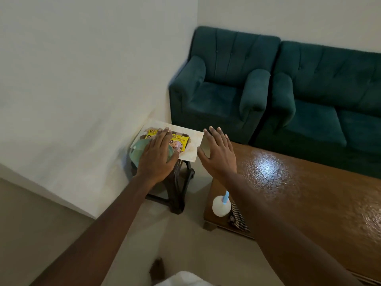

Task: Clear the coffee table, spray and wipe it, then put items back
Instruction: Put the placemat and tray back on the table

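The brown wooden coffee table (309, 193) fills the right side, its top glossy and wet-looking. On its lower shelf stand a white spray bottle (221, 205) with a blue nozzle and a striped cloth (239, 218). Left of it, a small stool (181, 190) carries a pale sheet (192, 147), a yellow snack packet (178, 142) and a light green bowl (137, 150). My left hand (156, 155) hovers flat over the bowl and packet, fingers spread. My right hand (218, 153) is open above the sheet's right edge, holding nothing.
A teal armchair (222, 83) and a teal sofa (334, 96) stand against the back wall behind the table. A white wall (82, 89) runs along the left, right beside the stool. Pale floor lies between me and the stool.
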Motion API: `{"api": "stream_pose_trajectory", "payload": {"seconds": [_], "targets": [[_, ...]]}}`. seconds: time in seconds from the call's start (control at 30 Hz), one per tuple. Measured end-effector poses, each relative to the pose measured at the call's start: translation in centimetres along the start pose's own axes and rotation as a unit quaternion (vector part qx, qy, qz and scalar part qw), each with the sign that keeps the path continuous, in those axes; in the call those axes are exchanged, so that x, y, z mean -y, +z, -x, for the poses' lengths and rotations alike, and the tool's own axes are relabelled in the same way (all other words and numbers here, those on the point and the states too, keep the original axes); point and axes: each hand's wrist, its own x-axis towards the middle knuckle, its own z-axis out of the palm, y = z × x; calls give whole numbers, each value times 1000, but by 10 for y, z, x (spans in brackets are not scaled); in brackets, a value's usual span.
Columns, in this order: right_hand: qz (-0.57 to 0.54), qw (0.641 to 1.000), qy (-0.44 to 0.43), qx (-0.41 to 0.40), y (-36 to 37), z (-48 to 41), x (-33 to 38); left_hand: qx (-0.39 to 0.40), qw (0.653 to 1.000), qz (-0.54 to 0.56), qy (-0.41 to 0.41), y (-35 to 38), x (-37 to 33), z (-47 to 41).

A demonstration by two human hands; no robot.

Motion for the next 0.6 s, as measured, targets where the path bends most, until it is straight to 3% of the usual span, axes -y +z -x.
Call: {"api": "stream_pose_trajectory", "payload": {"seconds": [0.6], "targets": [[36, 997, 48, -48, 88, -119, 86, -1, 998, -2, 60, -14, 140, -112]]}}
